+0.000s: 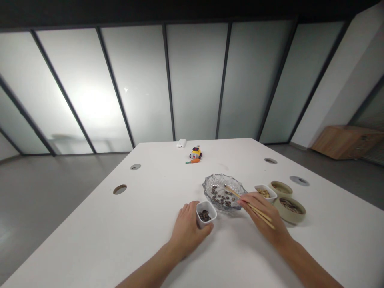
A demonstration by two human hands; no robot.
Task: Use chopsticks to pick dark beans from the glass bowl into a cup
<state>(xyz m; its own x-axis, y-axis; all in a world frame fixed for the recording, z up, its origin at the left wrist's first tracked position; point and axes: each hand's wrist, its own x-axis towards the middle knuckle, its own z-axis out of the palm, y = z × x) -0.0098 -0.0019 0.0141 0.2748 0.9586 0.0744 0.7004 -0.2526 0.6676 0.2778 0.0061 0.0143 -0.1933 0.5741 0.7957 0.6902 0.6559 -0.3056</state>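
Note:
My left hand (187,230) wraps around a small white square cup (206,213) that holds a few dark beans. My right hand (264,216) grips a pair of wooden chopsticks (240,197) whose tips reach into a clear glass dish (223,191) scattered with dark beans. The dish sits just behind the cup, between my two hands.
Right of the dish stand a white square cup (265,192) with pale pieces and two beige round bowls (290,209). Farther back on the white table (144,224) lie a small yellow toy (195,154) and a white box (181,143). Round cable holes dot the table.

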